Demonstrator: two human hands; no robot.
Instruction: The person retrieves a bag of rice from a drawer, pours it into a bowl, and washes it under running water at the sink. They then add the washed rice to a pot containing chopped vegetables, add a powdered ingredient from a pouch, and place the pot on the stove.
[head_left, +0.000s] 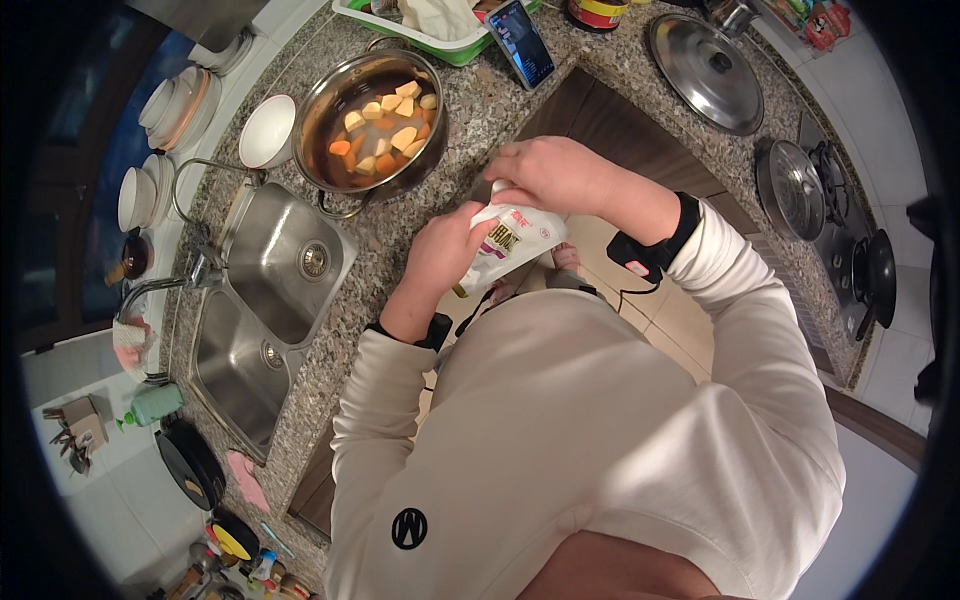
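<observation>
A white plastic packet (517, 238) with printed writing hangs in front of my body, off the counter's edge. My left hand (450, 244) pinches its upper left corner. Fingers of my right hand (546, 174) grip the top edge close by, so both hands hold the same packet. Whether its top is torn cannot be seen under the fingers. Just beyond my hands, a deep stainless steel pot (435, 161) stands on the counter. Orange and pale yellow vegetable chunks (386, 139) lie in liquid inside it.
A double steel sink (281, 247) with a faucet (199, 270) lies left. Beside the pot are a white bowl (268, 131) and a propped phone (523, 45). Rightward, a pot lid (705, 71) rests on the granite counter, near a lidded pan (789, 189) on the gas stove (836, 259).
</observation>
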